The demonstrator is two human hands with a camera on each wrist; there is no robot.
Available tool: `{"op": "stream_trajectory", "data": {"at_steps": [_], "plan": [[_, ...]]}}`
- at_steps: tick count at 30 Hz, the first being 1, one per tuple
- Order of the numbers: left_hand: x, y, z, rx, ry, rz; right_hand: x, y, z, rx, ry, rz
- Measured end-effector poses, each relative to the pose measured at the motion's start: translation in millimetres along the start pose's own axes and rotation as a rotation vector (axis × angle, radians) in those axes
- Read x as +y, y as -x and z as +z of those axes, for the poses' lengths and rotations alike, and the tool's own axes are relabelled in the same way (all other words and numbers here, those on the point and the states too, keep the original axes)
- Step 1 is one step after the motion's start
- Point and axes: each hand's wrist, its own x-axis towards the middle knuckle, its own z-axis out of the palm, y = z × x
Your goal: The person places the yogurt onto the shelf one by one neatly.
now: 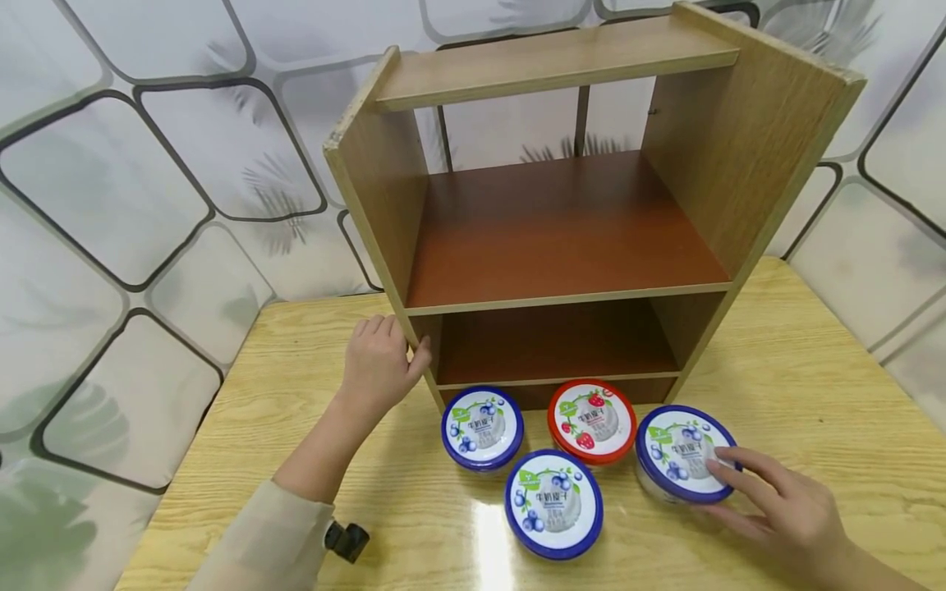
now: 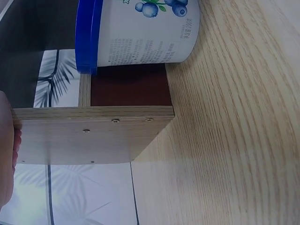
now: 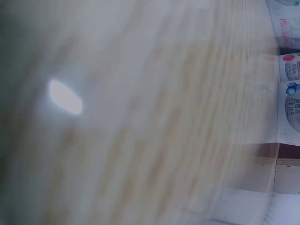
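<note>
My left hand [image 1: 380, 361] grips the left side panel of a small wooden shelf unit [image 1: 569, 287], its thumb at the front edge. In the left wrist view, part of the hand [image 2: 5, 150] shows at the panel's edge. At the right, my right hand [image 1: 791, 501] reaches over a blue-lidded tub [image 1: 683, 451] with blueberries on its label, the fingertips on the right part of the lid. To its left stand a red-lidded strawberry tub [image 1: 591, 420] and two more blueberry tubs, one at the shelf's left front [image 1: 483, 428] and another nearer me [image 1: 554, 505].
The shelf unit stands on a light wood table [image 1: 296, 345], with a brown middle shelf board [image 1: 562, 230] and a lower compartment [image 1: 554, 341]. Behind it hangs a patterned white cloth [image 1: 222, 148]. A small black device [image 1: 346, 542] sits at my left wrist.
</note>
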Motion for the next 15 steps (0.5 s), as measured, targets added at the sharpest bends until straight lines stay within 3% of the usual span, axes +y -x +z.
{"op": "stream_trajectory", "data": {"at_steps": [15], "plan": [[0.2, -1.2, -0.5, 0.02, 0.006, 0.002, 2.3, -6.7, -0.8, 0.051, -0.033, -0.03]]}}
